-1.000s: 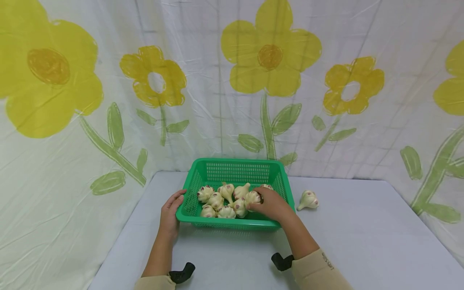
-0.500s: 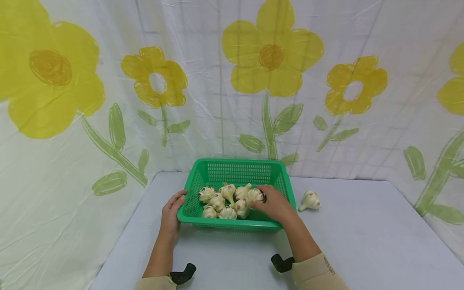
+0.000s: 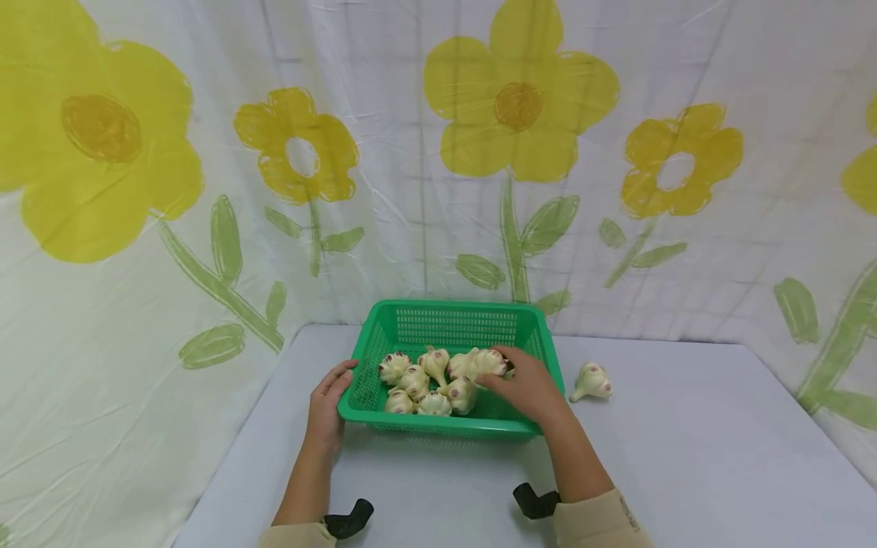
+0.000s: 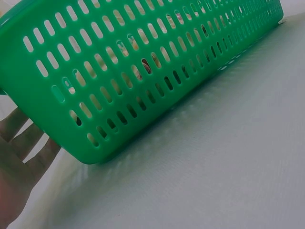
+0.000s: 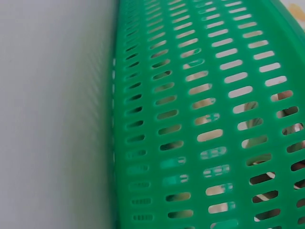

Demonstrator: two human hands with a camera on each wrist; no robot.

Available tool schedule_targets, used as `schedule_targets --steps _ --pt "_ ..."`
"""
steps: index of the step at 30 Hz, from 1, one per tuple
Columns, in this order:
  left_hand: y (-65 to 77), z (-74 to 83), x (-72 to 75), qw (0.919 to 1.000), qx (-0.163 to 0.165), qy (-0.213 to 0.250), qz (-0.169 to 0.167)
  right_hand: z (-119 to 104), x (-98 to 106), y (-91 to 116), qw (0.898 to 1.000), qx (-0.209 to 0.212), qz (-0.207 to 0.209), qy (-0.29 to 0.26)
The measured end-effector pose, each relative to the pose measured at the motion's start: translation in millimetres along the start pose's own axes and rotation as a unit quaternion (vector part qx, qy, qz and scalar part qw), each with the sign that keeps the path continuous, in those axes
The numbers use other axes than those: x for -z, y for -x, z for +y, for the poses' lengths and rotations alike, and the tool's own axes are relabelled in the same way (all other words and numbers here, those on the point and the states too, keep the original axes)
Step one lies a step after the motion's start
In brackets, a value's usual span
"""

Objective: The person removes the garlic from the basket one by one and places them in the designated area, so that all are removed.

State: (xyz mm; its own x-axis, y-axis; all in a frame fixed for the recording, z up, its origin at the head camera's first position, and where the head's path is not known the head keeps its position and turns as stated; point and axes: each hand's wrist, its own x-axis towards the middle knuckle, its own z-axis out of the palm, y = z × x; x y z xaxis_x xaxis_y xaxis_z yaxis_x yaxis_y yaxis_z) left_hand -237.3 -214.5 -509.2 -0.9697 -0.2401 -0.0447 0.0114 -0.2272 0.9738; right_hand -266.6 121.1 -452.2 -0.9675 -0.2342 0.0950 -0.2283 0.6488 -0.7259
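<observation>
In the head view, a green plastic basket stands on the white table with several garlic bulbs inside, cream with purplish marks. My right hand reaches over the basket's right front and grips one garlic bulb between thumb and fingers. Other bulbs, such as a garlic bulb at the front, lie bunched in the left and middle of the basket. At the left end my left hand touches the rim with its fingers, which look fairly straight in the left wrist view. The right wrist view shows the basket's slotted wall; that hand is mostly hidden behind it.
A single garlic bulb lies on the table just right of the basket. Behind the table hangs a white curtain printed with yellow flowers. Black curved pieces sit at both sleeve cuffs.
My right hand has moved the gripped garlic bulb slightly up and to the right within the basket. The left hand stays at the rim. The whole head view has shifted a little.
</observation>
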Motion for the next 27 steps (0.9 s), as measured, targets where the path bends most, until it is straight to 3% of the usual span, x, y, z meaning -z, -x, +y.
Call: schedule_targets --steps 7,16,27 --pt "-0.4 -0.5 -2.6 1.0 -0.001 0.003 0.001 1.8 5.6 4.0 0.998 0.016 0.036 -0.053" --pt "0.6 -1.3 -4.9 1.0 -0.001 0.002 0.005 1.9 13.0 12.5 0.994 0.025 0.087 -0.065" --pt "1.2 0.6 -1.0 0.9999 -0.007 -0.006 0.011 -2.4 14.0 12.9 0.983 0.047 0.106 -0.141"
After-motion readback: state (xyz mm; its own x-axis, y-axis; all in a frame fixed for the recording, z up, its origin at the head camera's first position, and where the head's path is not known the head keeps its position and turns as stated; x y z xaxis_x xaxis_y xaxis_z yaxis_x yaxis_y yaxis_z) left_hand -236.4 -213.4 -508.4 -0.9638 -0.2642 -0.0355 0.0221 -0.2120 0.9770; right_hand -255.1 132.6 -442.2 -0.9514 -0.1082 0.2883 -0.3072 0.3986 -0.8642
